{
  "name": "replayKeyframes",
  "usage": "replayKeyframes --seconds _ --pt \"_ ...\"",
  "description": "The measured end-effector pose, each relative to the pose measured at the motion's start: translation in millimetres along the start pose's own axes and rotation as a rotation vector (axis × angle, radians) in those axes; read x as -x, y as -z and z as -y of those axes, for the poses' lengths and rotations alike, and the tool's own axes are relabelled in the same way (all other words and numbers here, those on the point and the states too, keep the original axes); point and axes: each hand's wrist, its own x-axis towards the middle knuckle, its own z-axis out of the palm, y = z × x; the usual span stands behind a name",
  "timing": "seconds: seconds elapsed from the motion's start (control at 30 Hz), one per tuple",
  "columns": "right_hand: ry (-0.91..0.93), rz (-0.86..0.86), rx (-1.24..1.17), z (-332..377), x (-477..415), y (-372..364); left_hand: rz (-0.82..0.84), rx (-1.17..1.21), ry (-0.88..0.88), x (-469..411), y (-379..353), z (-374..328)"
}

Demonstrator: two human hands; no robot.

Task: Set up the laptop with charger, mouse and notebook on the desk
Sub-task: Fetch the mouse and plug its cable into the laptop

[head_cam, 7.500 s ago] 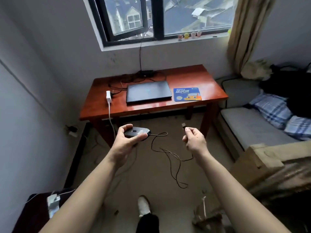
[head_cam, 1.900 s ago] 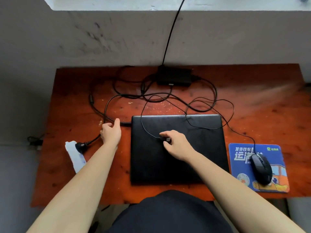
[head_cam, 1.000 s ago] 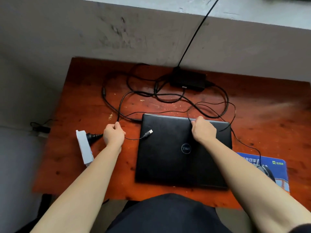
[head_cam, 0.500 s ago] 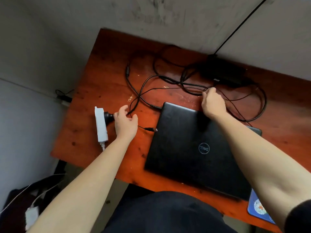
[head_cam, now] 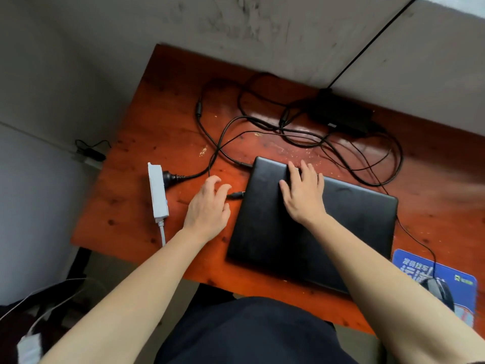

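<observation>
A closed black laptop (head_cam: pixel 315 232) lies on the red-brown wooden desk (head_cam: pixel 126 206). My right hand (head_cam: pixel 304 198) presses flat on the lid near its back left corner, fingers straight. My left hand (head_cam: pixel 207 206) is just left of the laptop and pinches the mouse's USB plug (head_cam: pixel 236 195), whose tip meets the laptop's left edge. The black mouse (head_cam: pixel 438 292) sits on a blue mouse pad (head_cam: pixel 451 279) at the right, partly hidden by my right arm. The black charger brick (head_cam: pixel 341 114) lies at the back of the desk among tangled black cables (head_cam: pixel 262 122).
A white power strip (head_cam: pixel 157 193) lies left of my left hand with a black plug (head_cam: pixel 170 177) in it. The grey wall runs close behind the desk. The desk's left edge drops to the floor, where dark things and white cables (head_cam: pixel 39 324) lie.
My right hand has come off the laptop's back edge and now lies flat on the lid. My left hand has brought the USB plug right up to the laptop's left edge.
</observation>
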Motion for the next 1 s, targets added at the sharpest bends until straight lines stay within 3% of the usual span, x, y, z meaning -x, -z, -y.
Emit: replayKeyframes --seconds 0.17,0.37,0.53,1.0 --pt "-0.012 -0.003 0.027 5 6 -12 0.051 -0.03 -0.217 -15 -6 8" --pt "-0.073 -0.124 -0.023 17 7 -21 -0.111 0.111 -0.112 -36 -15 30" --pt "-0.19 -0.236 -0.059 37 5 -34 -0.233 0.149 -0.14 -29 -38 35" --pt "-0.21 -0.423 -0.057 35 0 -51 -0.293 0.195 -0.159 -53 -45 27"
